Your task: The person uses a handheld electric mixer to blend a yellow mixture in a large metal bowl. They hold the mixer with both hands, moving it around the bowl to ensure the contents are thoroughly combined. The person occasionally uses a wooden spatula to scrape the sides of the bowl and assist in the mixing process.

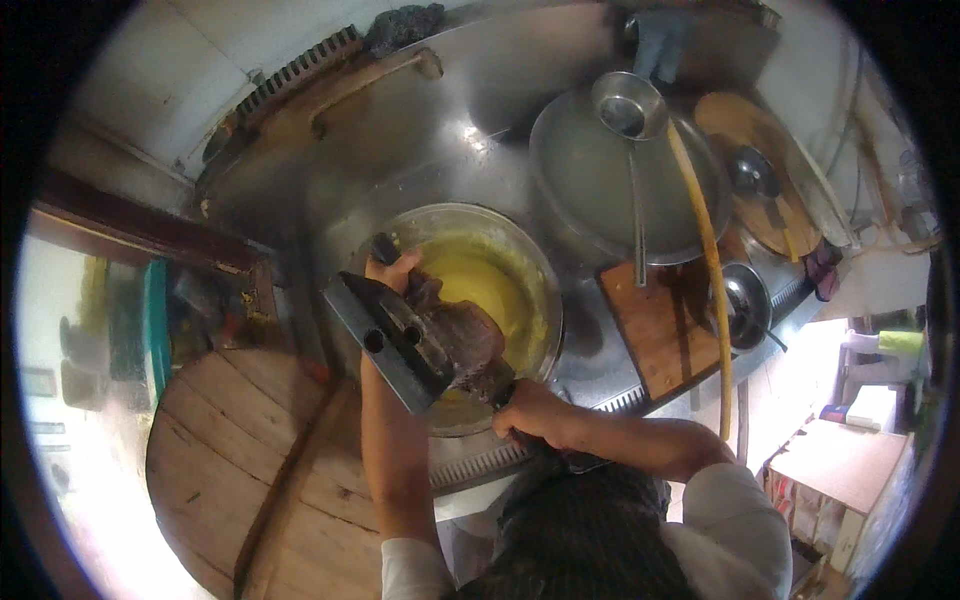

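Left hand and right hand grip a tool (long axis pointing lower right).

Kitchen, steel counter, metal ladle

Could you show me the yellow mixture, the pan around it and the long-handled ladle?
Yellow mixture (484, 284): head view, exposed surface.
Pan (541, 268): head view, right inner wall.
Long-handled ladle (627, 107): head view, its bowl.

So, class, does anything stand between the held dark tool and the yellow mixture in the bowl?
Nothing visible does: the yellow mixture shows uncovered beside the dark tool, which hides whatever is directly beneath it.
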`<action>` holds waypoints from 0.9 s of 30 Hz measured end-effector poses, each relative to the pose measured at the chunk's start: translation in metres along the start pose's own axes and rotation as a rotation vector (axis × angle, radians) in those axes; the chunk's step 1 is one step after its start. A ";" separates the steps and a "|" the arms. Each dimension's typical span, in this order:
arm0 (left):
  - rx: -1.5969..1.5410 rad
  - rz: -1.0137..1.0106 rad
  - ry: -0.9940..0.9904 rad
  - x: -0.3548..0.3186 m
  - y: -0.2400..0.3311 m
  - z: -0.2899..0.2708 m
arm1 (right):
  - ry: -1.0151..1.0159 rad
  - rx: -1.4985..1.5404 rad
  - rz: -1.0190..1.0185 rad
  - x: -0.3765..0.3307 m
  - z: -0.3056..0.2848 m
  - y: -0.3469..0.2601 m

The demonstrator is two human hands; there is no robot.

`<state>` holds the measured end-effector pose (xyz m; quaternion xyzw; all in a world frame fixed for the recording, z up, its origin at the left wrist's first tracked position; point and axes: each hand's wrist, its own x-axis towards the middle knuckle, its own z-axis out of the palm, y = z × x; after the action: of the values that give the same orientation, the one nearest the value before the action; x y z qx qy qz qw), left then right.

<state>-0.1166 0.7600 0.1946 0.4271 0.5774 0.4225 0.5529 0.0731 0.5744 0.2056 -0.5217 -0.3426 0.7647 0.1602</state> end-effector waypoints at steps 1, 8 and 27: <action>-0.036 -0.047 0.013 -0.017 0.010 0.007 | -0.015 0.001 0.030 -0.003 0.002 0.000; 0.497 0.299 0.146 -0.065 -0.038 0.007 | -0.264 -0.040 -0.140 0.014 -0.003 0.010; -0.115 0.048 0.406 -0.012 -0.021 -0.047 | 0.010 -0.527 -0.098 0.065 -0.014 -0.016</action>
<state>-0.1637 0.7416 0.1793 0.3145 0.6416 0.5451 0.4386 0.0581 0.6296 0.1690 -0.5321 -0.5539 0.6377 0.0572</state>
